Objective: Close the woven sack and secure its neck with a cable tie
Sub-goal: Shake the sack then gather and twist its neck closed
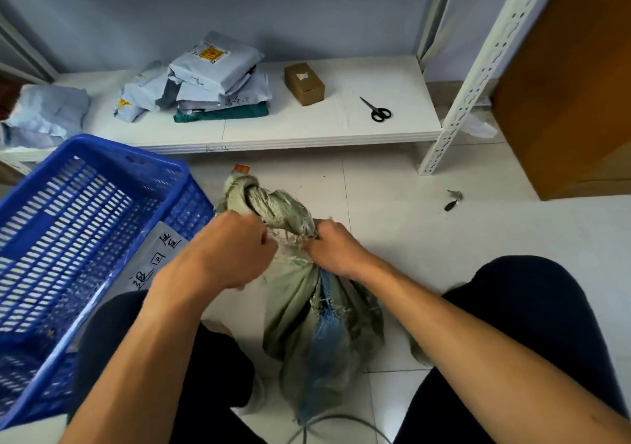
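Note:
A grey-green woven sack (300, 310) stands on the tiled floor between my knees. Its top is gathered and twisted into a thick neck (273, 204) that leans away toward the upper left. My left hand (228, 249) is closed around the neck from the left side. From the right, my right hand (336, 250) pinches the neck at the same height, among frayed threads. The two hands almost touch. I cannot make out a cable tie; the spot between the hands is hidden by fingers and loose fibres.
A blue plastic crate (78, 238) with a handwritten paper label stands close on the left. A low white shelf (341, 136) ahead carries grey mailer bags (211, 78), a small cardboard box (304, 84) and black scissors (377, 110). A white upright (461, 102) and brown door stand at right.

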